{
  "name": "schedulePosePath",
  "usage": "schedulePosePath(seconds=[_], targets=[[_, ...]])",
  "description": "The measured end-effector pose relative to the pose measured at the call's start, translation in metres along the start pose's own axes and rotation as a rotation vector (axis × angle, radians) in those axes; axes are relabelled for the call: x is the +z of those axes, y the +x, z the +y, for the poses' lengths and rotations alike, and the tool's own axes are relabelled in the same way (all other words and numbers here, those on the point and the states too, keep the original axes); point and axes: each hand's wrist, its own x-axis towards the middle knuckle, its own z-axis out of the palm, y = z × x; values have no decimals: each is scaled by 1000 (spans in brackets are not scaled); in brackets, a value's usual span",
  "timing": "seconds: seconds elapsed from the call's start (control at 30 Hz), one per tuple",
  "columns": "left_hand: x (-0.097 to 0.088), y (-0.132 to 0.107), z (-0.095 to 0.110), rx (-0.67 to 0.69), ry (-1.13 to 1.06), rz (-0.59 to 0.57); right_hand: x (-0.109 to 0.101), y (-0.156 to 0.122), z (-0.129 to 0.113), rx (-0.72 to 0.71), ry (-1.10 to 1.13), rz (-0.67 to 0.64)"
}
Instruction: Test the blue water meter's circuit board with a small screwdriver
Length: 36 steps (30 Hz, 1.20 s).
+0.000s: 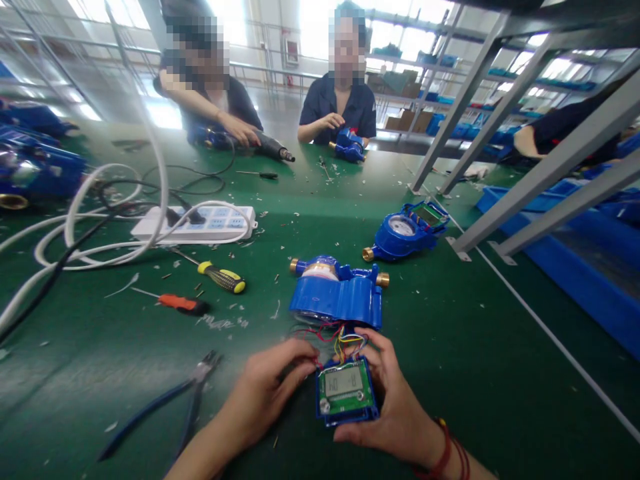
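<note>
A green circuit board with an LCD screen in a blue frame (346, 391) rests low in the middle, between both hands. My right hand (395, 400) grips its right side, thumb under it. My left hand (267, 393) pinches the coloured wires (334, 335) at the board's upper left corner. Those wires run up into an opened blue water meter (336, 293) with brass ends, standing on the green table (450, 333) just beyond the board.
Blue-handled pliers (165, 400) lie at lower left. Beyond them lie an orange screwdriver (175, 302), a yellow-black screwdriver (217, 275), a white power strip (200, 223) and cables. A second blue meter (407, 232) sits at right. Two seated people work across the table. Grey frame legs and blue bins stand at right.
</note>
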Motion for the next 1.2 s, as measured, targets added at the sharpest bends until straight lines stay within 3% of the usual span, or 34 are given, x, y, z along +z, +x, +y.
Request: schedulePosePath(seconds=[0.27,0.53,0.83,1.2], targets=[[15,4,6,-155,-266,109,-1,-1,7,-21,-177,4],[12,6,8,-220,-460,154,0,-3,16,-63,-234,9],[20,2,13,-213,-527,145,2,-7,16,-133,-429,44],[26,1,11,-294,-627,218,10,-10,18,-236,-598,82]])
